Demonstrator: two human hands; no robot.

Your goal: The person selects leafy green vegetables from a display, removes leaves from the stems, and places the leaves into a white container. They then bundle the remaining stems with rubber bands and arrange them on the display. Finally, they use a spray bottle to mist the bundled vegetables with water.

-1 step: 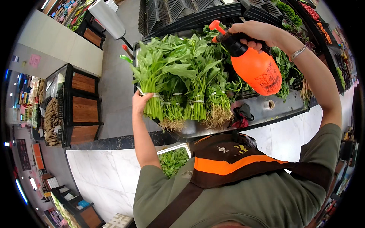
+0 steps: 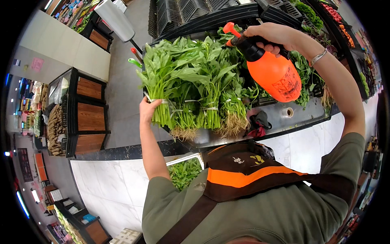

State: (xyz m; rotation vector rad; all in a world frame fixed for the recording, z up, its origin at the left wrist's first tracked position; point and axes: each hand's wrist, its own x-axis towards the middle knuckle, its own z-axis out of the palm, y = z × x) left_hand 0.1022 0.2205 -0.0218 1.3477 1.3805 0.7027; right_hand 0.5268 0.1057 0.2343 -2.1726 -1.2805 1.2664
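My left hand (image 2: 148, 109) is closed around the stem end of a bunch of leafy greens (image 2: 161, 85), tied with a pale band, at the left end of a metal counter (image 2: 203, 141). More banded bunches (image 2: 209, 101) lie beside it, some with roots showing toward me. Raised over the right side of the greens, my right hand (image 2: 270, 38) grips the black handle of an orange pump spray bottle (image 2: 274, 75). Its red-orange nozzle points left, over the leaves. The fingertips of my left hand are partly hidden behind the stems.
A dark cloth bundle (image 2: 260, 122) and a roll of tape (image 2: 287, 112) sit on the counter's near edge. Black crates (image 2: 203, 16) stand behind the greens. A bag roll (image 2: 115, 20) rises at back left. Below my left arm is a white-rimmed container (image 2: 199, 156) of greens.
My left hand has shifted slightly left, and the bunch of greens has moved with it. The spray bottle in my right hand stays almost in place.
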